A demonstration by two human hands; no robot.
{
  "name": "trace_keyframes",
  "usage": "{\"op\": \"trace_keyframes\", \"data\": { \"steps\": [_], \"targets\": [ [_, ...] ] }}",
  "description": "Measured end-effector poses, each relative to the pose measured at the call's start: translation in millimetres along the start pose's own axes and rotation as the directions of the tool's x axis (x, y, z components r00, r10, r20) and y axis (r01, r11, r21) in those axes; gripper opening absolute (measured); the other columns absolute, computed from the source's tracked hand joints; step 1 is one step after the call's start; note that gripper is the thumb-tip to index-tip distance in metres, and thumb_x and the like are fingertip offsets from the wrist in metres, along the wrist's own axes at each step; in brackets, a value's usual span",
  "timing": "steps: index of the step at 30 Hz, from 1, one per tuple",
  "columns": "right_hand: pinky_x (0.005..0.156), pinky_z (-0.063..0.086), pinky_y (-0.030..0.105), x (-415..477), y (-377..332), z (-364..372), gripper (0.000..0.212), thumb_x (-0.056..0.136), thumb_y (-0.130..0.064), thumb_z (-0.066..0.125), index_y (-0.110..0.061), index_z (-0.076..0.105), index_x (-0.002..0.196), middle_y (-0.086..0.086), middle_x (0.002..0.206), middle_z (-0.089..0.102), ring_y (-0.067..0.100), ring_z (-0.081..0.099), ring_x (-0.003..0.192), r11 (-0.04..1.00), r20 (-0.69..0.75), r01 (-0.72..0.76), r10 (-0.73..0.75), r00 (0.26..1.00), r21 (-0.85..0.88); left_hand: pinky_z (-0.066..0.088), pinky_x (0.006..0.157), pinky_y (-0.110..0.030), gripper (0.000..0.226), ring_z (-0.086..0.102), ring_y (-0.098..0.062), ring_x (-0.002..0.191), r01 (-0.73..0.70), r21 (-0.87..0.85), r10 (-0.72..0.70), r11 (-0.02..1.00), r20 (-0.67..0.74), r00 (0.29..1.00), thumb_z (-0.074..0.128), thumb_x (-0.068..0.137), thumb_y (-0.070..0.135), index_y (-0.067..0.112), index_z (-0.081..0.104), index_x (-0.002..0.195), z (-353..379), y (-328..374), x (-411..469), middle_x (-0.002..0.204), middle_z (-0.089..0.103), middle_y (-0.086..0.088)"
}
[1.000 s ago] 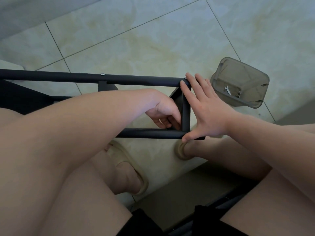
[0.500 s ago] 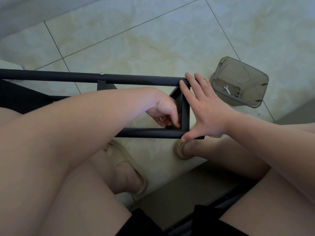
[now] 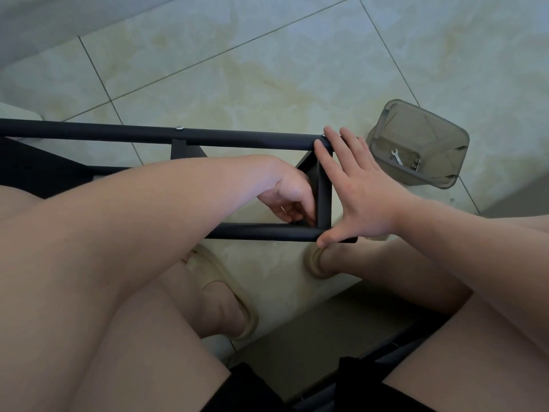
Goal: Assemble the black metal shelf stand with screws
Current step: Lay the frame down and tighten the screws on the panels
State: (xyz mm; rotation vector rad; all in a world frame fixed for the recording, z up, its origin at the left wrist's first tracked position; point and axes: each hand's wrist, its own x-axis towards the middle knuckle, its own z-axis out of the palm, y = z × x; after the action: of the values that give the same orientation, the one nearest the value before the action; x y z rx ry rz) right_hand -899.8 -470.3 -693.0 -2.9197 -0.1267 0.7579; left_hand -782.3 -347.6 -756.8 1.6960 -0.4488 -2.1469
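Observation:
The black metal shelf frame lies on its side across the floor, with a silver screw head on its top tube. My right hand presses flat against the frame's right end, fingers straight along the short upright bar and thumb on the end of the lower tube. My left hand reaches inside the frame. Its curled fingers pinch a small fastener at the inner lower right corner; the fastener itself is hidden by the fingers.
A clear grey plastic container sits on the tiled floor to the right of the frame, holding a small wrench and a screw. My feet in beige sandals rest under the frame. A dark panel lies at far left.
My left hand's fingers have worked slightly deeper into the corner joint. The right hand and the frame have stayed where they were.

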Motion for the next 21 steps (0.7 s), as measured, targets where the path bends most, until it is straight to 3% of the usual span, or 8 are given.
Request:
{"op": "trace_keyframes", "data": {
  "steps": [8,13,21],
  "targets": [
    [0.122,-0.015,0.045,-0.1,-0.1,-0.1,0.158,0.05,-0.095,0.06,-0.008,-0.013,0.16,0.019,0.166,-0.02,0.039,-0.021,0.153,1.0,0.003,-0.003,0.003,1.0,0.002,0.047,0.081,-0.029,0.018,0.051,-0.011,0.068,0.004,0.037,-0.003,0.999,-0.009,1.0,0.066,0.091,0.011,0.014,0.068,0.11,-8.0,1.0,-5.1,0.096,0.067,-0.001],
    [0.123,-0.013,0.047,0.1,-0.4,-0.3,0.157,0.05,-0.096,0.058,-0.007,-0.012,0.16,0.019,0.166,-0.021,0.039,-0.021,0.153,1.0,0.008,-0.001,0.001,1.0,-0.001,0.047,0.076,-0.026,0.005,0.047,-0.01,0.065,0.013,0.065,-0.013,0.998,0.001,1.0,0.067,0.091,0.013,0.015,0.07,0.096,-2.9,0.7,-3.4,0.082,0.072,0.003],
    [0.122,-0.015,0.045,0.1,-0.7,-0.5,0.158,0.049,-0.096,0.057,-0.007,-0.011,0.16,0.019,0.166,-0.019,0.039,-0.02,0.153,1.0,0.006,-0.004,0.004,1.0,-0.002,0.046,0.071,-0.024,0.015,0.049,-0.01,0.063,0.008,0.044,-0.008,0.999,0.006,1.0,0.065,0.09,0.003,0.01,0.066,0.103,-0.8,2.1,-2.3,0.079,0.067,-0.001]
  ]
}}
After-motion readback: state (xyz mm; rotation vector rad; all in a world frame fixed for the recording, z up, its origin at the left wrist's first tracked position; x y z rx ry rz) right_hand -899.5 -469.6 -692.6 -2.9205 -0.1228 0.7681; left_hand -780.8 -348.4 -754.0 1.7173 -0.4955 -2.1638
